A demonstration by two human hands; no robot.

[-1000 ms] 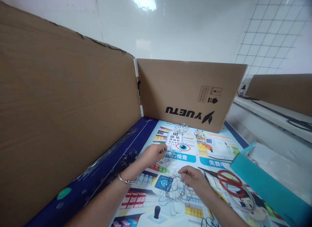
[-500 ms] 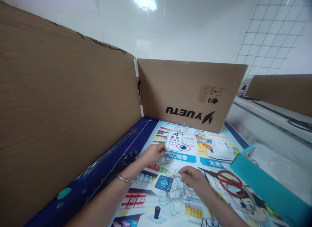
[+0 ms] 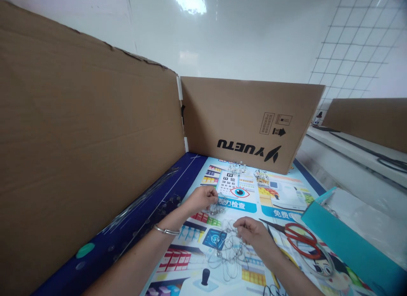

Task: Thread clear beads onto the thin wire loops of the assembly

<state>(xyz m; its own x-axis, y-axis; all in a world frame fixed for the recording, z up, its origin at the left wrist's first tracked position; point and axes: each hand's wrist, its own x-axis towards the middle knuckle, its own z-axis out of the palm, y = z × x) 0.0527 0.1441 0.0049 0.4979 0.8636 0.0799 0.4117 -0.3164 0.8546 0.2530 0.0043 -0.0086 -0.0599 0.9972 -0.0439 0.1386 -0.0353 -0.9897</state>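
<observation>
My left hand (image 3: 202,199) is closed in a pinch just above a small bunch of thin silvery wire pieces (image 3: 218,208). What sits between its fingertips is too fine to make out. At the right edge of a larger tangle of looped wire with clear, bead-like bits (image 3: 229,255), my right hand (image 3: 251,230) has thumb and forefinger pressed together on the wire. Red-handled scissors (image 3: 302,238) lie beside my right hand, with a coil of clear line (image 3: 324,268) below them. Yellow-handled pliers (image 3: 288,255) are partly hidden by my right forearm.
Cardboard panels stand at the left (image 3: 89,130) and back (image 3: 203,113). Two more small wire clusters (image 3: 238,168) (image 3: 261,176) lie near the back panel. A teal box (image 3: 349,245) with clear plastic inside stands at the right. Wire strands (image 3: 170,202) lie on the dark blue strip at left.
Both hands keep nearly the same place and pinch. The whole view has shifted very slightly; the objects on the table lie as before.
</observation>
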